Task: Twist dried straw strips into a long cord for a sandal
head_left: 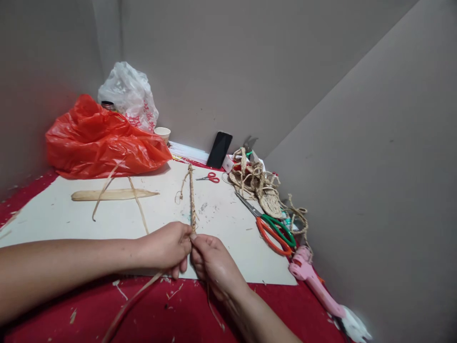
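Observation:
A braided straw cord [192,200] runs up the white board [228,214], its lower end pinched between both hands. My left hand [171,245] is closed on that end from the left, and my right hand [210,257] closes on it from the right, thumb on top. The two hands touch at the fingertips. Loose straw strands hang below them, one [134,300] curving toward the front left and another [214,309] under my right hand. A flat pale straw leaf [114,195] lies on the left, with thin strands across it.
Small red scissors [209,177] and large red-and-green scissors [269,228] lie on the board. Braided cords [262,186] are heaped at the right, above a pink glue gun [317,286]. Farther back are a phone [219,149], a paper cup [163,133], a red bag [103,143] and a white bag [130,90].

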Motion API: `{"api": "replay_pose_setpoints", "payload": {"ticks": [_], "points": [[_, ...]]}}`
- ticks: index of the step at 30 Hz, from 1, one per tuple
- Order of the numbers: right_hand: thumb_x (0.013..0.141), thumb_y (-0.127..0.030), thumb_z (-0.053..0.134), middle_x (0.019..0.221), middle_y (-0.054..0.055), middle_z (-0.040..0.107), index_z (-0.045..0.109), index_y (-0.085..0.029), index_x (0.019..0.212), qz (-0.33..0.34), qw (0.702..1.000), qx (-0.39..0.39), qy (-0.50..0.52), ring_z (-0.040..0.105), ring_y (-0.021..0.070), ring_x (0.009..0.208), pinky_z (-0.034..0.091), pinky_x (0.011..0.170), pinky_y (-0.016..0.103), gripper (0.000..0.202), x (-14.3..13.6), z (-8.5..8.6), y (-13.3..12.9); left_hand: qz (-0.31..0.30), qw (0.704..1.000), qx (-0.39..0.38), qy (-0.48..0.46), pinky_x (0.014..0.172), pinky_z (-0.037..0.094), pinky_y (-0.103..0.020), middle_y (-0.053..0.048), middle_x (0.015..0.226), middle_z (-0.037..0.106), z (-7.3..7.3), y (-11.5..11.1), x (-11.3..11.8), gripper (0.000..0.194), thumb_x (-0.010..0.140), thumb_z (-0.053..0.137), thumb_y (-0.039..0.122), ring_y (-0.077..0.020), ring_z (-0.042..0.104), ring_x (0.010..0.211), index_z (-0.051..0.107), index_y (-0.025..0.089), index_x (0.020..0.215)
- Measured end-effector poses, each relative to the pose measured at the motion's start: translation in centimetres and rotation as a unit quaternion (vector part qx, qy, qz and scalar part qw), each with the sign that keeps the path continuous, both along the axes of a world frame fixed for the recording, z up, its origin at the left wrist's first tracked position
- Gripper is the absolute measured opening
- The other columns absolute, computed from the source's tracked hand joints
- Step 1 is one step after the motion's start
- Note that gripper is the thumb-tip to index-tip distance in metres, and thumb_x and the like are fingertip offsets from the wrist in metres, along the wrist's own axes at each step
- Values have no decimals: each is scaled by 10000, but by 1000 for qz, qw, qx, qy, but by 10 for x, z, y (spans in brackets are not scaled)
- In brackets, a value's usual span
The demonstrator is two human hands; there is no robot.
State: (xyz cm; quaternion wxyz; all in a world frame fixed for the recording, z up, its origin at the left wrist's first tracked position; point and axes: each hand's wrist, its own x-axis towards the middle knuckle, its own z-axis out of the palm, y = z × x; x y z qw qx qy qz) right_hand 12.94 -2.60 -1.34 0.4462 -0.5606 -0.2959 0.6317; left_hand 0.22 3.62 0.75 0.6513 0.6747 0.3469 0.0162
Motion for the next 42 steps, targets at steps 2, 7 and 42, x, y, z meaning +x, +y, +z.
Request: {"api": "replay_pose_setpoints", "payload": {"ticks": [2, 7, 42], "points": [[772, -434, 565, 340, -84, 350, 405, -179, 485, 13, 1000, -3, 14, 153, 16, 299, 73, 337, 203, 417, -2, 2, -1, 6, 1000, 30, -6, 351, 361, -175, 19, 587, 565, -4, -3, -1, 81, 748, 399, 191, -119, 542, 409, 455, 174, 803], [729, -406, 627, 341, -93, 347, 463, -160, 518, 7, 1000, -1, 24, 156, 11, 295, 71, 335, 200, 363, 0, 2, -1, -2, 997, 71, -12, 381, 367, -185, 31, 556, 564, -6, -8, -1, 181, 703, 430, 160, -126, 540, 422, 455, 174, 881], [895, -308, 428, 674, -11, 510, 579, -165, 742, 244, 910, 153, -297, 432, 125, 652, 340, 628, 226, 259, 42, 17, 6, 22, 995, -2, -99, 721, 404, -241, -26, 695, 637, -12, 18, 8, 262, 764, 498, 345, -120, 537, 670, 611, 133, 658]]}}
